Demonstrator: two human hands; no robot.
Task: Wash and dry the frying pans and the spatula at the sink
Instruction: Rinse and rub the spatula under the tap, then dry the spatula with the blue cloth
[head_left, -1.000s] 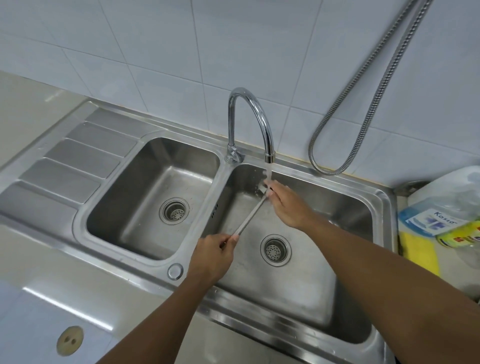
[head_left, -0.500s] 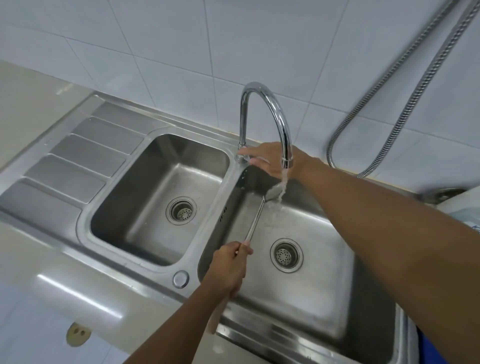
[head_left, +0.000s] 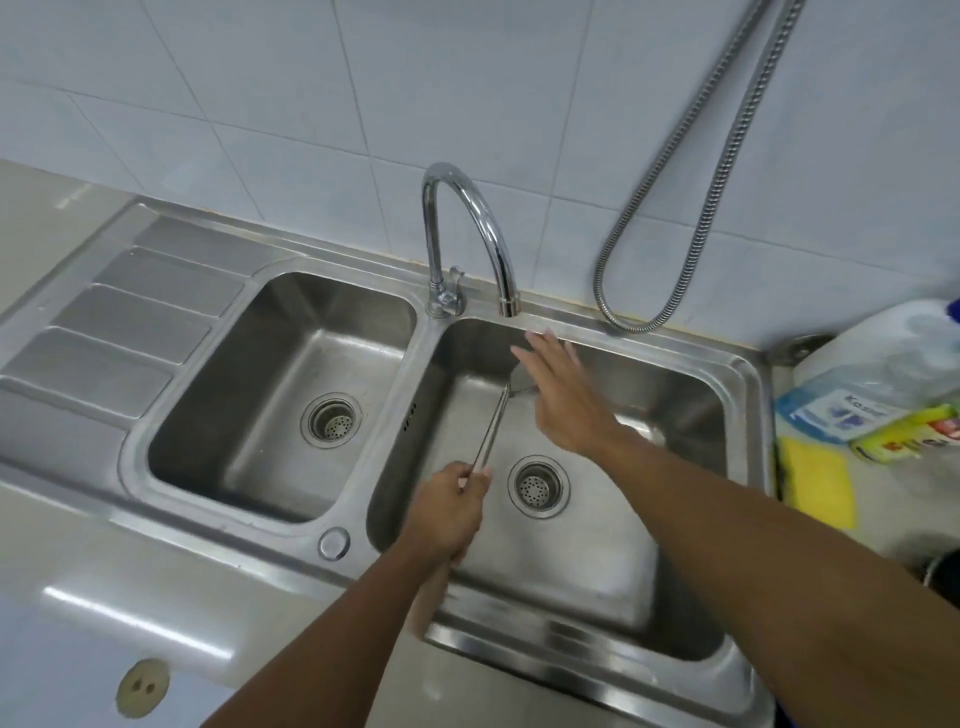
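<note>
"Fingers (head_left: 475, 480) of the left hand (head_left: 452, 506), how do they lie?"

"Curled tight round the end of the spatula (head_left: 491, 431), whose thin metal handle slants up and away over the right basin (head_left: 597, 561) of the sink (head_left: 748, 395). Its blade sits under the right hand (head_left: 563, 400); whether they touch cannot be told."

"Any writing?"

"Only on the plastic bottle (head_left: 852, 410) at the right edge: a blue label starting 'Kos', the rest blurred. A yellow packet (head_left: 909, 436) beside it has print too smeared to read."

"And the right hand?"

"Flat, fingers (head_left: 545, 353) straight and slightly spread, holding nothing, just below the spout of the faucet (head_left: 467, 228)."

"The surroundings?"

"A steel double sink with a ribbed drainboard (head_left: 130, 322) on the left, set in a pale countertop (head_left: 104, 587). White tiles (head_left: 260, 104) behind, a metal hose (head_left: 711, 192) looping down them, a yellow sponge (head_left: 818, 478) near the bottle."
</note>
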